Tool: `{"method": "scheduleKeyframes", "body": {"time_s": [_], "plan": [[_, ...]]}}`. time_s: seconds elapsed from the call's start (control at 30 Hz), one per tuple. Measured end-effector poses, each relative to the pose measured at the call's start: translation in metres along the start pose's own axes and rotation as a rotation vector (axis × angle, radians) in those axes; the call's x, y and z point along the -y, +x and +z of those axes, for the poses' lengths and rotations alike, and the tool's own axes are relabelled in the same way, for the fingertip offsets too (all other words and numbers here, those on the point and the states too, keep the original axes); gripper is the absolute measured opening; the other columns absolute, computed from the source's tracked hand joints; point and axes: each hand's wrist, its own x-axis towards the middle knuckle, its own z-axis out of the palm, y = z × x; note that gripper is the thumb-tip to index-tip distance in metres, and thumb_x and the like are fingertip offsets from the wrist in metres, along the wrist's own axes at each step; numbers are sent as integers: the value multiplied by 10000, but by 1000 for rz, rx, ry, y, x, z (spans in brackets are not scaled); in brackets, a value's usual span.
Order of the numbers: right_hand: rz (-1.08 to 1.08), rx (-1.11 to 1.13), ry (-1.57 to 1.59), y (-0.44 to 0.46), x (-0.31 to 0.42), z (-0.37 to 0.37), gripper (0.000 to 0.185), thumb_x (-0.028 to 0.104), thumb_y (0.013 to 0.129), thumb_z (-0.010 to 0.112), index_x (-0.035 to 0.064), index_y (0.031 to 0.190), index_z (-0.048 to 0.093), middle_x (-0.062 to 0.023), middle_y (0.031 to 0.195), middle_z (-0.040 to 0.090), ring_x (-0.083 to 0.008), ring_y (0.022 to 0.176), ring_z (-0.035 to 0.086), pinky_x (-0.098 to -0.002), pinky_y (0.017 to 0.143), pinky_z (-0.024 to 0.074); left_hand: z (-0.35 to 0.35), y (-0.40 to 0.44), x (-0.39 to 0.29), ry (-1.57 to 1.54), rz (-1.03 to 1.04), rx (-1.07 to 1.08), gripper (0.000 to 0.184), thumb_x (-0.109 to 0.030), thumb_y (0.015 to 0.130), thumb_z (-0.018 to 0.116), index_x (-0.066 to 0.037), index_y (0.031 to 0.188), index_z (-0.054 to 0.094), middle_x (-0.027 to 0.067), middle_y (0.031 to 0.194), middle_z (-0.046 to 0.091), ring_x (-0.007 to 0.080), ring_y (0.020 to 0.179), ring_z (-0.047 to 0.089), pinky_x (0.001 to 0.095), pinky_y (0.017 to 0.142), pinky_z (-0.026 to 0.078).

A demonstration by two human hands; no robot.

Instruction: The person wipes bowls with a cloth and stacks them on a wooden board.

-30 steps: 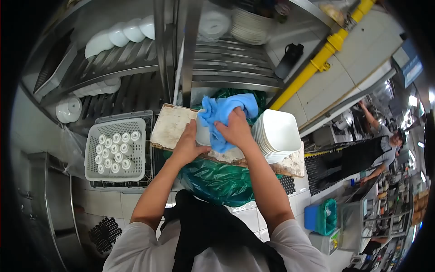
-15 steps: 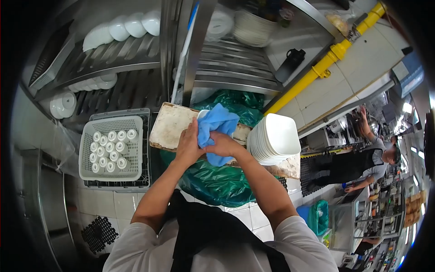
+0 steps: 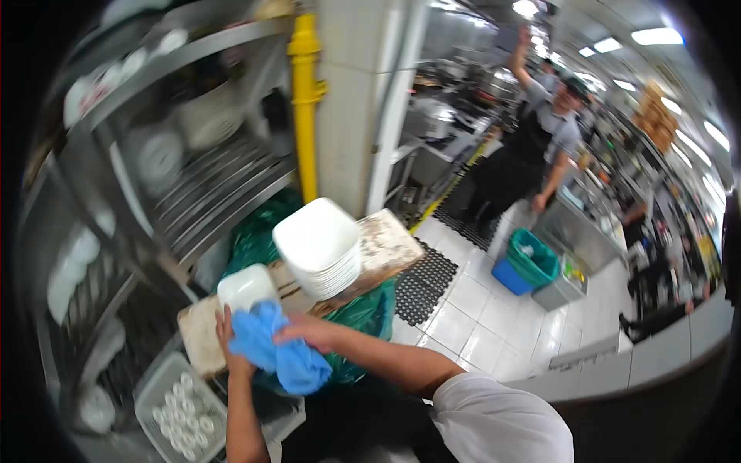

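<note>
A white square bowl (image 3: 245,287) stands tilted over the worn board (image 3: 197,333). My left hand (image 3: 231,344) grips its near left edge, with fingers partly behind a cloth. The crumpled blue cloth (image 3: 272,347) lies against the bowl's near side and hangs down. My right hand (image 3: 307,332) is closed on this cloth from the right. Beyond my hands, a tall stack of white square bowls (image 3: 320,247) rests on the board. Green plastic bags (image 3: 363,324) show under and behind the board.
A grey basket (image 3: 147,405) of small white cups stands at lower left. Metal shelves (image 3: 224,201) with white dishes rise at the left, beside a yellow pipe (image 3: 306,108). Across the tiled floor are a co-worker (image 3: 532,139) with one arm raised and a blue bin (image 3: 513,270) with a green liner.
My view has swung to the right, bringing the co-worker and floor closer to the middle. More of the bowl now shows beside the cloth. Both hands stay at the cloth and bowl.
</note>
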Motion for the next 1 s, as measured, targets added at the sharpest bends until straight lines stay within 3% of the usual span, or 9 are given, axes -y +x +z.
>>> {"method": "scheduleKeyframes", "body": {"time_s": [0.07, 0.13, 0.17, 0.23, 0.27, 0.4, 0.63, 0.87, 1.0], "plan": [[-24, -17, -73, -35, -4, -1, 427, 192, 817, 691, 12, 1188, 579, -62, 1055, 652, -141, 914, 627, -319, 842, 513, -4, 9, 1, -42, 64, 14, 555, -230, 839, 605, -12, 1337, 495, 219, 1361, 499, 372, 1340, 373, 485, 1150, 202], [-11, -77, -67, -71, -2, -3, 461, 208, 804, 708, 0, 1191, 572, -73, 1067, 648, -147, 954, 614, -328, 869, 500, -25, 22, -11, 58, 117, 260, 436, -161, 793, 620, -20, 1205, 602, 217, 1122, 637, 373, 1140, 555, 490, 1114, 271], [12, -91, -51, -88, -4, -9, 495, 208, 801, 709, -7, 1218, 553, -83, 1093, 639, -162, 988, 607, -338, 897, 488, -33, 30, -15, 64, 134, 256, 436, -161, 793, 620, -20, 1205, 602, 217, 1122, 637, 373, 1140, 555, 490, 1114, 271], [25, -99, -32, -122, 0, -16, 530, 209, 797, 710, -13, 1246, 534, -93, 1119, 631, -176, 1021, 600, -348, 925, 477, -46, 42, -21, 58, 197, 437, 305, -83, 753, 618, -21, 1049, 652, 184, 868, 666, 356, 904, 633, 479, 974, 425], [-12, -67, -2, -140, 4, -12, 572, 211, 794, 712, -14, 1277, 507, -101, 1154, 615, -191, 1049, 592, -353, 948, 464, -52, 45, -31, 95, 190, 433, 170, -69, 744, 627, -21, 907, 639, 169, 817, 651, 337, 834, 631, 463, 798, 502], [-116, -58, 69, -180, 2, -18, 667, 213, 788, 710, -11, 1353, 434, -114, 1244, 568, -222, 1131, 558, -373, 998, 435, -41, 44, -29, 163, 211, 515, 113, -56, 734, 627, -28, 843, 611, 158, 806, 640, 339, 821, 623, 470, 716, 509], [-58, -144, 133, -199, -12, -21, 761, 212, 741, 747, 6, 1383, 393, -106, 1280, 548, -209, 1167, 529, -355, 1028, 396, -50, 50, -45, 70, 262, 309, 208, -37, 700, 659, -9, 903, 626, 162, 874, 601, 350, 903, 585, 429, 824, 490], [-96, -168, -102, -188, -21, -29, 628, 214, 818, 717, 31, 1350, 438, -53, 1208, 567, -145, 1098, 522, -306, 965, 409, -58, 65, -41, -31, 230, 542, 298, -66, 754, 681, -20, 1047, 658, 169, 912, 582, 380, 922, 568, 421, 835, 483], [-220, -178, -338, -173, -3, 3, 468, 274, 853, 706, 31, 1220, 548, -22, 1120, 579, -102, 1027, 512, -286, 907, 422, -51, 61, -25, -256, 90, 412, 281, -86, 780, 687, -7, 1049, 666, 136, 940, 609, 312, 871, 599, 383, 797, 488]]}}
